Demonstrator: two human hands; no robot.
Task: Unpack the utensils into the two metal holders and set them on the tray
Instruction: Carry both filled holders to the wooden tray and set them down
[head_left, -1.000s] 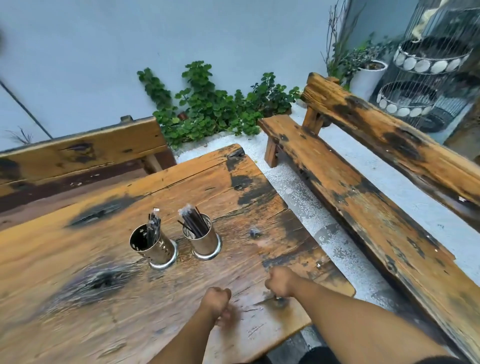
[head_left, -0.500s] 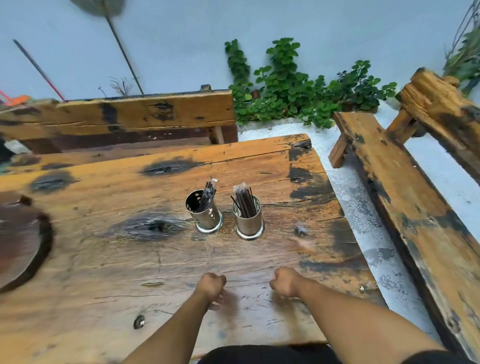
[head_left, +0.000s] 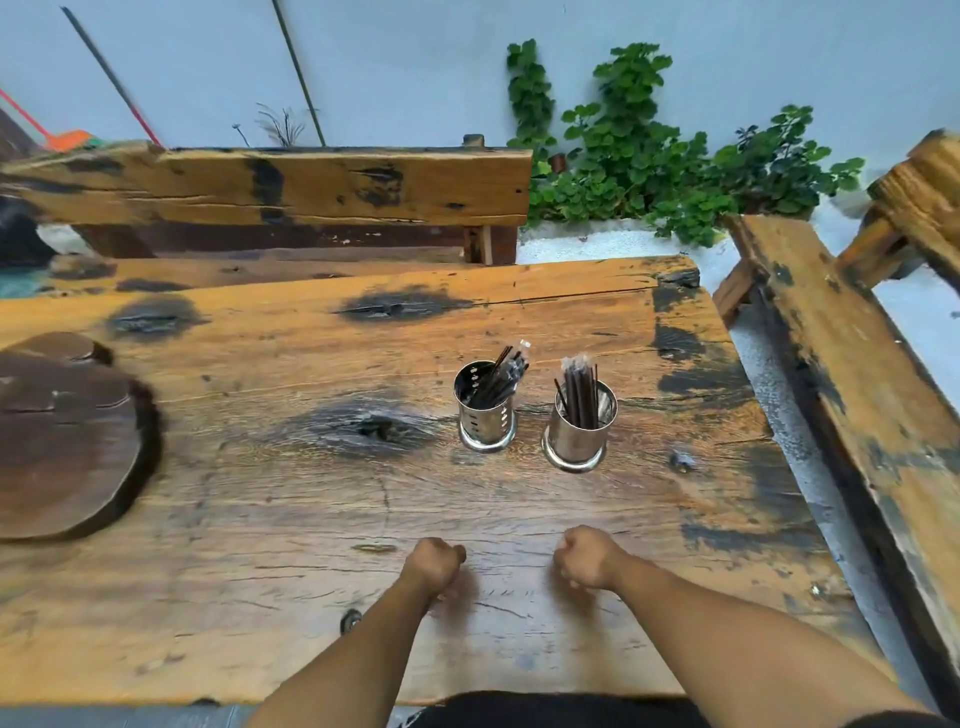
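Note:
Two shiny metal holders stand side by side on the wooden table (head_left: 311, 519). The left holder (head_left: 485, 423) has holes in its wall and carries dark utensils (head_left: 501, 376) in clear wrappers, leaning right. Dark wrapped utensils (head_left: 581, 387) stand upright in the right holder (head_left: 576, 441). A dark round wooden tray (head_left: 62, 436) lies at the table's left edge. My left hand (head_left: 434, 564) and my right hand (head_left: 584, 556) rest as fists on the table, in front of the holders and apart from them, holding nothing.
A wooden bench back (head_left: 291, 187) runs behind the table. Another wooden bench (head_left: 857, 374) stands to the right across a gap of pale floor. Green plants (head_left: 649, 156) grow along the wall. Broom handles (head_left: 109, 78) lean at the back left.
My view has swung left, so the tray has come into sight and the holders sit nearer the middle. Both fists stay closed on the table near its front edge.

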